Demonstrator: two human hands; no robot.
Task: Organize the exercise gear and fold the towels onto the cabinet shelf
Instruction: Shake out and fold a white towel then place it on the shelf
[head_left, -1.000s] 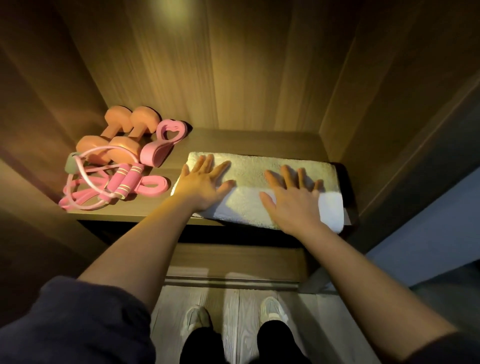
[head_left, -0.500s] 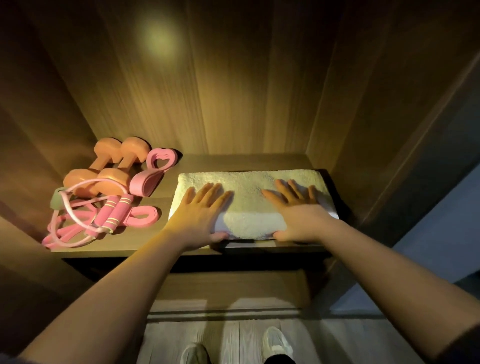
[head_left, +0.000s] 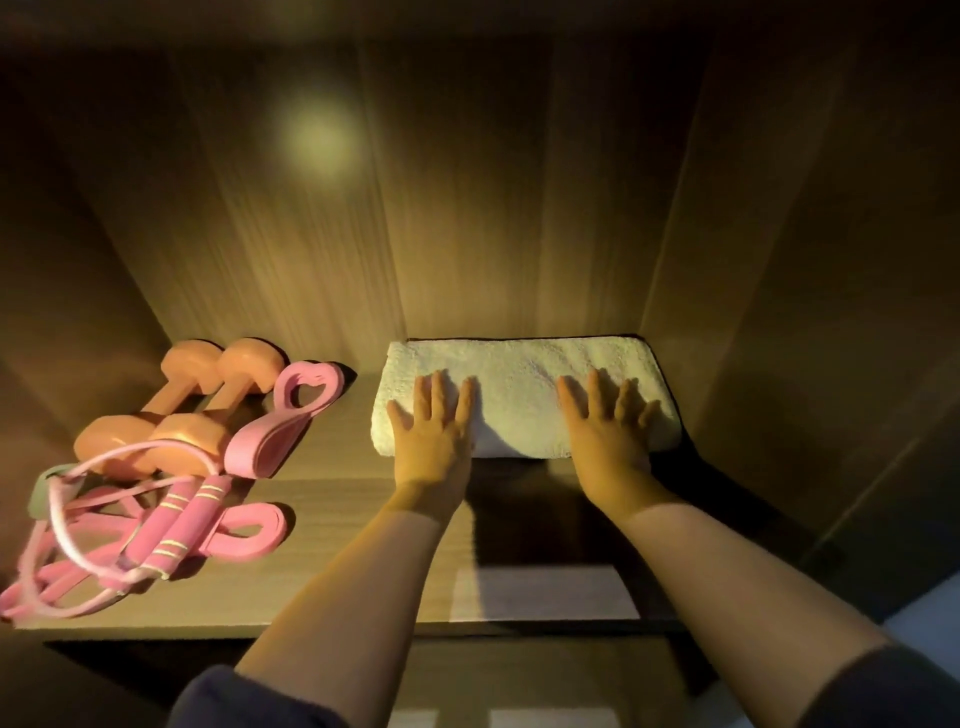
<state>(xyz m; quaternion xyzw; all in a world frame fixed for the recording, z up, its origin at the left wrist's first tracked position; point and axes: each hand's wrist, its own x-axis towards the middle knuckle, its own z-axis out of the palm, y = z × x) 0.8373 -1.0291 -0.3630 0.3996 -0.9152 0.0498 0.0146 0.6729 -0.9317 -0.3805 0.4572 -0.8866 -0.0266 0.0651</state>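
Towel (head_left: 524, 374) under left hand (head_left: 431, 441) and right hand (head_left: 608, 441), fingers (head_left: 439, 395) spread; dumbbells (head_left: 192, 364), seemingly jump rope (head_left: 197, 509), lie leftward.

The wooden cabinet shelf (head_left: 337, 545) carries a folded white towel (head_left: 519, 374) at its back right, close to the rear wall. On its left lie two orange dumbbells (head_left: 192, 364) side by side, with a pink heart-looped band (head_left: 280, 426) just beside them. Nearer the front edge, a pink-handled jump rope (head_left: 192, 525) is tangled over a flat pink resistance band (head_left: 254, 535).
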